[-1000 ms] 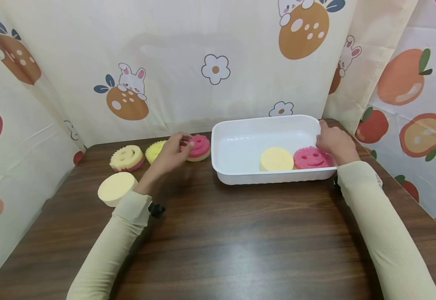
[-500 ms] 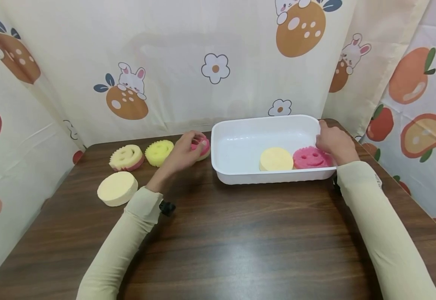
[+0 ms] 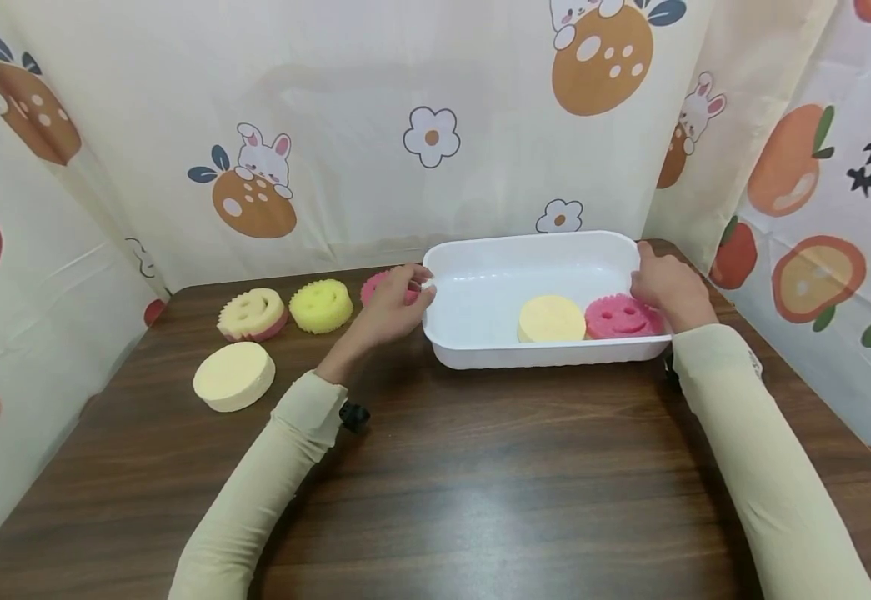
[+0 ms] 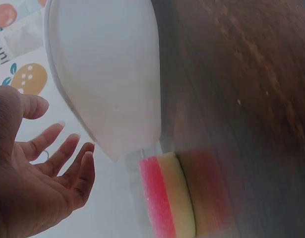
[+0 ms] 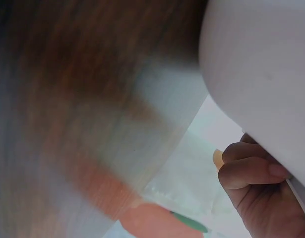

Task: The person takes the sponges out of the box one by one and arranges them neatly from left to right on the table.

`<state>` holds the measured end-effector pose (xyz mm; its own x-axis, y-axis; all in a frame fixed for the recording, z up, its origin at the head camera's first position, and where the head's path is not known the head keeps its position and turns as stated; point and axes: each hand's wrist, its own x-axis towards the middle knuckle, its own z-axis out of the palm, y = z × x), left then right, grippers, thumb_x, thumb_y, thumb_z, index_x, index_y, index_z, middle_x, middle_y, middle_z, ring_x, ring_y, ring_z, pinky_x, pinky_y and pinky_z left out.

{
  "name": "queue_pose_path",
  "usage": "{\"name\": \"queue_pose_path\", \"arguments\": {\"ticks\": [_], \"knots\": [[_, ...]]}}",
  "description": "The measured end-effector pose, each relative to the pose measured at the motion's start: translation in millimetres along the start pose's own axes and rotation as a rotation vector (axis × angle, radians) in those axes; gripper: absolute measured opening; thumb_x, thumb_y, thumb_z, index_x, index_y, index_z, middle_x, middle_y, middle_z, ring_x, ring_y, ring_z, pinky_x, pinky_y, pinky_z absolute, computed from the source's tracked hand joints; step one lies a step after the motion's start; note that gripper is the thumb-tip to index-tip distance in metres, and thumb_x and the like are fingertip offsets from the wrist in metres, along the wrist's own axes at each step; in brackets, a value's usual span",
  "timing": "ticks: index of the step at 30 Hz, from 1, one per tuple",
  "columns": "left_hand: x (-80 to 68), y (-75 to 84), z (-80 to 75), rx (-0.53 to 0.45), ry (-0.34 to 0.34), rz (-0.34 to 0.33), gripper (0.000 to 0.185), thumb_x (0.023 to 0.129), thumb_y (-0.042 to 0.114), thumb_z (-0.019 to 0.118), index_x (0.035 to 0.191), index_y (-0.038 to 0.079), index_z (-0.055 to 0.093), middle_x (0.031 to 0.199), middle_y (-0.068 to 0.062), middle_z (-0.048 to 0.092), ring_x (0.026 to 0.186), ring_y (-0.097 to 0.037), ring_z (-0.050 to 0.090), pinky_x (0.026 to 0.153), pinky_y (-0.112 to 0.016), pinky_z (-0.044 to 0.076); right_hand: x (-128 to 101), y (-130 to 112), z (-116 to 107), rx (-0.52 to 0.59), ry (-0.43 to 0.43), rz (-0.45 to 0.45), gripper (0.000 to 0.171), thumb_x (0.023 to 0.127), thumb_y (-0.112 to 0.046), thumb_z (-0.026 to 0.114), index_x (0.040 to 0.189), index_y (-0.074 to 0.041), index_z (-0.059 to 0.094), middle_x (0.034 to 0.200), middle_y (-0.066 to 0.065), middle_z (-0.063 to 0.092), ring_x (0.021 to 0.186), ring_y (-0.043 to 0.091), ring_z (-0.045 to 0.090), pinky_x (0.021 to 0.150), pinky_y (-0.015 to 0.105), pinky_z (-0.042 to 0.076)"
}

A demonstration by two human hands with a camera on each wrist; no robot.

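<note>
Now left hand (image 3: 393, 308) nearer tray (image 3: 480, 354)

The white tray (image 5: 261, 64) fills the upper right, seen from outside. Below its rim, the right hand (image 5: 256, 191) curls its fingers (image 5: 246, 171) against the tray's edge. Left of the tray lies the blurred wooden tabletop (image 5: 83, 89).

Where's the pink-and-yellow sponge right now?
Head view: the pink-and-yellow sponge sits on the table, just left of the white tray, partly behind the left hand.
</note>
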<state>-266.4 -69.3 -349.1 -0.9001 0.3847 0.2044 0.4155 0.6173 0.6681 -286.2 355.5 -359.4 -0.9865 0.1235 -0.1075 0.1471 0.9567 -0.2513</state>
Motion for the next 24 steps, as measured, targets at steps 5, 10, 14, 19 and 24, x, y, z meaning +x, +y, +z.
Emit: {"name": "queue_pose_path", "arguments": {"ticks": [5,10,14,19,24], "knots": [[3.4,5.1,4.7,0.026,-0.001,0.023,0.039,0.101,0.026,0.052,0.131,0.001,0.052,0.127,-0.018,0.056,0.109,-0.026,0.050,0.095,-0.041,0.046,2,0,-1,-0.014,0.015,-0.007,0.073,0.099,-0.027,0.045,0.156,0.002,0.010,0.128,0.039,0.047,0.108,0.052,0.052,0.093,0.071,0.044],[5.7,9.0,7.9,0.053,0.002,0.021,0.040,0.100,0.027,0.053,0.131,0.002,0.053,0.127,-0.017,0.057,0.106,-0.029,0.052,0.091,-0.041,0.047,3,-1,-2,-0.012,0.016,-0.004,0.073,0.099,-0.027,0.046,0.156,0.001,0.010,0.129,0.039,0.046,0.108,0.053,0.052,0.094,0.072,0.043],[6.3,10.6,9.7,0.036,-0.006,-0.006,0.040,0.101,0.028,0.052,0.132,0.003,0.052,0.131,-0.017,0.055,0.117,-0.031,0.054,0.099,-0.044,0.048,2,-3,-3,-0.016,0.015,-0.001,0.074,0.099,-0.026,0.046,0.156,0.001,0.010,0.128,0.039,0.047,0.106,0.052,0.052,0.093,0.071,0.044],[8.5,15.3,12.0,0.027,-0.015,-0.007,0.039,0.101,0.029,0.052,0.131,0.004,0.052,0.133,-0.016,0.055,0.123,-0.030,0.055,0.103,-0.045,0.048,0,-4,-4,-0.014,0.006,0.011,0.076,0.099,-0.027,0.046,0.157,0.001,0.005,0.130,0.040,0.045,0.107,0.053,0.051,0.094,0.071,0.044],[11.0,21.7,16.7,0.020,-0.035,0.011,0.038,0.101,0.028,0.053,0.130,0.003,0.052,0.131,-0.016,0.055,0.122,-0.030,0.056,0.104,-0.044,0.048,-2,-4,-3,-0.005,0.000,0.031,0.078,0.099,-0.027,0.047,0.157,0.000,0.004,0.131,0.040,0.043,0.109,0.054,0.050,0.093,0.071,0.043]]}}
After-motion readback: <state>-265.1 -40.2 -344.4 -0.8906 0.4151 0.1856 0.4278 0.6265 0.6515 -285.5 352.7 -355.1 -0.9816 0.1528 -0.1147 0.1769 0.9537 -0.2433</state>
